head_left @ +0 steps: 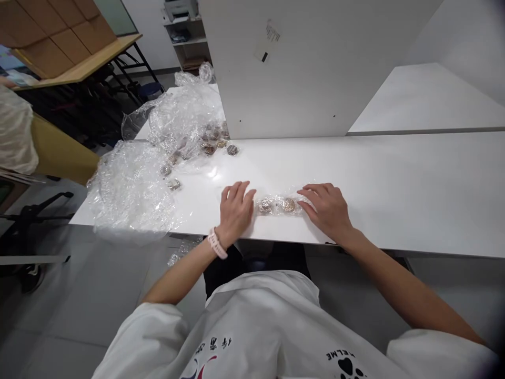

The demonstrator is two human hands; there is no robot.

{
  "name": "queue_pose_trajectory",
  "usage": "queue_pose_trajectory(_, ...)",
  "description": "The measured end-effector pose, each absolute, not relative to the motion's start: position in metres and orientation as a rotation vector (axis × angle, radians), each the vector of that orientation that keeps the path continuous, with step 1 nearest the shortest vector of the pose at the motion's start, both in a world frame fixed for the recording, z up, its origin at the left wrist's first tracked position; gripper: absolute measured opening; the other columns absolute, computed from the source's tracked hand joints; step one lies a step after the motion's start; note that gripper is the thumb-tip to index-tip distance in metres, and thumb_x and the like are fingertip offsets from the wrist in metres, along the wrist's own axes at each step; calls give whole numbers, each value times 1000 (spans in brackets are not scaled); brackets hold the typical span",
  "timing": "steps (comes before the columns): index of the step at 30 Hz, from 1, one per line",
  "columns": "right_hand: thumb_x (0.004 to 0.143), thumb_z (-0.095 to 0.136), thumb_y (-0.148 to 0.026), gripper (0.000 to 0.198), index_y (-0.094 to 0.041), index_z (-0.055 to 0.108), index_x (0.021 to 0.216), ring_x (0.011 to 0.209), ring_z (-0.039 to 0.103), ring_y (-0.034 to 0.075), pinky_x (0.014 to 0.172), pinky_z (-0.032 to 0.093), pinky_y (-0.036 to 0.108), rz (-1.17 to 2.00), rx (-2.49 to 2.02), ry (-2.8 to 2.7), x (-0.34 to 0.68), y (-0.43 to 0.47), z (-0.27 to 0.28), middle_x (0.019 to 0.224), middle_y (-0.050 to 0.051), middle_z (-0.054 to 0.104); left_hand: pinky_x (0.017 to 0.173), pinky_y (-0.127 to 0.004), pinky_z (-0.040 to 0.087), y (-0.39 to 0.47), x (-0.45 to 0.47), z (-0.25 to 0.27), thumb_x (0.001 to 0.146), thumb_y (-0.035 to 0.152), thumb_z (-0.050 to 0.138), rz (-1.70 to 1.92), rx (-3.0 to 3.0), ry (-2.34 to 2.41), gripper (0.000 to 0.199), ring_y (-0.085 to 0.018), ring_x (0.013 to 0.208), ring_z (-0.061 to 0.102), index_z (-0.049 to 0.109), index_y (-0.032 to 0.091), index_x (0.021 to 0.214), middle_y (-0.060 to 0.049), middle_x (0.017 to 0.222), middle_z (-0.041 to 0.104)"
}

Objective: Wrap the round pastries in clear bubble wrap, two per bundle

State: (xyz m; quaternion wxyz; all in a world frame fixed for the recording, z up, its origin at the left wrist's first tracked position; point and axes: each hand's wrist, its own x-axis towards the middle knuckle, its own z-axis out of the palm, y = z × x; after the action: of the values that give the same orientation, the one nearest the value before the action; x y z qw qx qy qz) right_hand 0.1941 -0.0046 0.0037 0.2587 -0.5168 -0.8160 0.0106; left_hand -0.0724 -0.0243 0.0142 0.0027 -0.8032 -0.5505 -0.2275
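A strip of clear plastic wrap [276, 206] lies crosswise near the front of the white table, with two small round brownish objects inside. Their exact kind is hard to make out through the shiny film. At the strip's left end rests my left hand [235, 209], fingers apart and loosely curled, a pale pink band on its wrist. My right hand [328, 210] is around the right end of the strip, thumb and index finger parted with film between them. Its palm hides the film's far end.
Crumpled clear plastic film [132, 189] heaps on the table's left and overhangs the front edge. Several similar small round objects [213, 143] lie by it. A tall white panel [292, 79] stands behind the table. Cardboard boxes [59, 37] and a person's sleeve [16, 131] are at left.
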Motion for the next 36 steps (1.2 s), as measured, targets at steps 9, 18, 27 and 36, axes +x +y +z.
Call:
queue_pose_trajectory(9,97,48,-32,32,-24,63,125,102,59,28,87,49,45,158,-1353,-2115,184,-44,-28,112,11,63,126,-59,10,-21,-47,-14,90,4,38,-597,-2490,-2062,51,-32,152,26,49,1,140,-24,151,45)
queue_pose_trajectory(18,97,51,-33,24,-25,59,117,83,59,23,76,51,40,317,-1370,-1847,146,-62,-19,102,9,64,107,-43,49,-12,-10,19,96,29,49,-2962,-1898,-2630,36,-22,124,61,62,23,129,-8,131,66)
queue_pose_trajectory(27,98,47,-30,25,-25,59,118,93,61,27,80,52,42,204,-1407,-1861,125,-66,-21,101,11,65,94,-33,52,-34,-3,13,80,42,77,-3396,-1674,-2370,40,-18,102,67,61,19,109,-6,108,70)
queue_pose_trajectory(36,94,31,-73,71,-25,53,140,116,63,27,93,57,44,1570,-1040,-1038,135,-74,17,134,12,60,99,-34,50,-48,-13,43,84,53,73,-3378,-2003,-1818,41,-21,112,65,65,23,110,-5,112,71)
